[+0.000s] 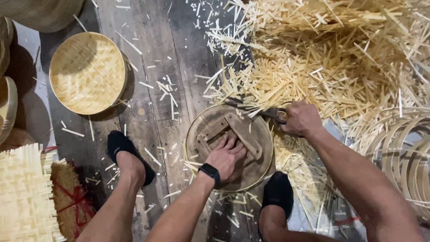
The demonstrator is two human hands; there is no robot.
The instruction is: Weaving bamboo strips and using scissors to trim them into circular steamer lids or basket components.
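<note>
My left hand (227, 157) presses flat on a round wooden mould (257, 134) with a crossed handle, lying on the floor between my feet. A thin bamboo rim shows at the mould's left edge. My right hand (301, 118) grips a pair of scissors (264, 111) at the mould's upper right edge, blades pointing left over sticking-out bamboo strips. A black watch sits on my left wrist.
A finished round woven bamboo tray (87, 72) lies upper left. A big heap of bamboo offcuts (340, 58) fills the upper right. Bent bamboo hoops (403, 157) lie at right. A woven square mat (22, 197) is lower left. My feet in black socks (127, 152) flank the mould.
</note>
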